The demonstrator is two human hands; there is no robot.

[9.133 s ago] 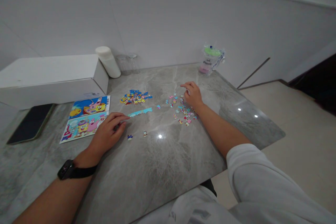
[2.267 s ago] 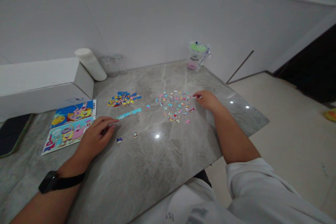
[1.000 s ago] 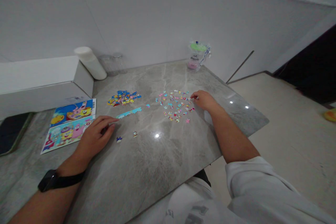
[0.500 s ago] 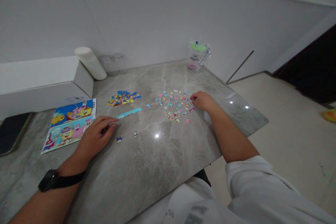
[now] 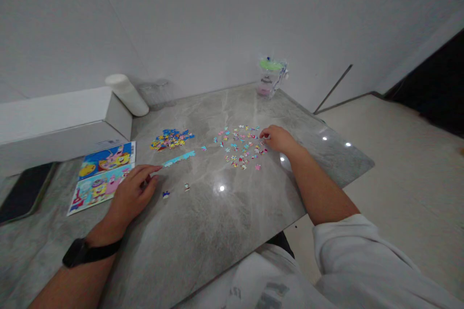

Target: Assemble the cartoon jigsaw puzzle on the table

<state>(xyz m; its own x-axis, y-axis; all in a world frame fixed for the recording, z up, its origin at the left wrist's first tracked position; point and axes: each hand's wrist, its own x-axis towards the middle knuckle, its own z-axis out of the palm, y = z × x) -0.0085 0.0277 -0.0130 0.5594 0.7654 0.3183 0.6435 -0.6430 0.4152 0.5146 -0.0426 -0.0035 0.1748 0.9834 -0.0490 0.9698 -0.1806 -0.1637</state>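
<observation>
My left hand [image 5: 136, 190] rests on the grey table, fingers apart, its index fingertip at the left end of a joined light-blue puzzle strip [image 5: 179, 158]. At the right edge of the scattered puzzle pieces [image 5: 241, 147] is my right hand [image 5: 278, 139], its fingers closed together; whatever is between them is too small to make out. A heap of blue and yellow pieces [image 5: 171, 139] lies behind the strip. One small piece [image 5: 203, 148] sits just right of the strip, and two loose pieces [image 5: 166, 194] [image 5: 187, 187] lie nearer to me. The picture sheet [image 5: 105, 176] is partly under my left hand.
A white box [image 5: 65, 120], a white bottle [image 5: 126, 95] and clear glasses [image 5: 155, 94] stand along the wall. A dark phone [image 5: 27, 190] lies at the left. The bag with a green-lidded cup [image 5: 270, 78] stands at the back right, near the table edge.
The view has shifted slightly. My left hand stays by the strip; my right hand remains at the scattered pieces, moved only very slightly.
</observation>
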